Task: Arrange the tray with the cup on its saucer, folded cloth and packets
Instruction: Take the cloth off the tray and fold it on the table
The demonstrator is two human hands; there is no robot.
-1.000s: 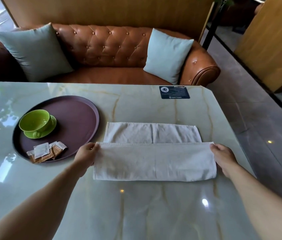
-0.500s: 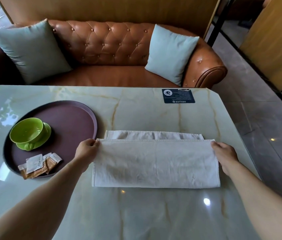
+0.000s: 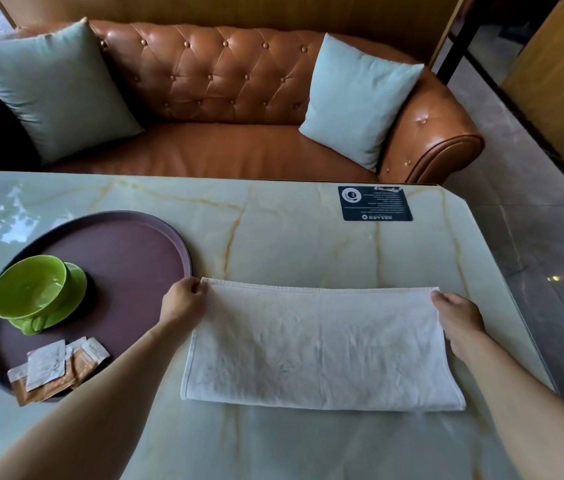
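Folding step: left hand [image 3: 183, 301] and right hand [image 3: 458, 318] seemingly pinch the white cloth's [image 3: 322, 344] far corners; next, fold it smaller for the tray [image 3: 142, 237].

a dark card [image 3: 375, 203] near the far right corner of the marble table [image 3: 291, 233] carries a round white logo and lines of small white print, seemingly upside down, too small to read. the packets [image 3: 55, 367] show faint, illegible printing.
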